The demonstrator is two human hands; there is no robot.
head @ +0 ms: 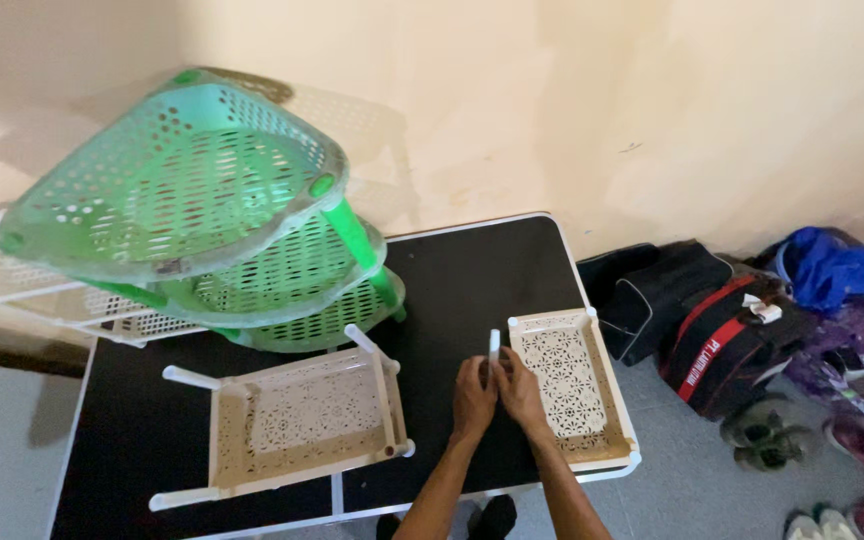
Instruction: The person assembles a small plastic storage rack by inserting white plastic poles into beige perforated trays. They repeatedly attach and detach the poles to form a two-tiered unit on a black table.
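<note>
A cream wall backs a black-topped bench (472, 290) with a white rim, standing on a grey floor. Near the bench's front edge the left hand (474, 392) and right hand (520, 392) meet, knuckles up, both forearms rising from the lower edge of the view and converging. Between them stands a short white post (494, 346), upright, its top showing above the fingertips; the fingers of both hands are curled shut around its lower part. The post sits just beside the left rim of a beige lattice tray (567, 380), which lies flat at the bench's right side. A second beige tray with white legs (302, 420) lies tipped to the left of the hands. A green tiered basket rack (192, 200) leans at the back left. Bags (712, 320) and shoes lie on the floor at right.
</note>
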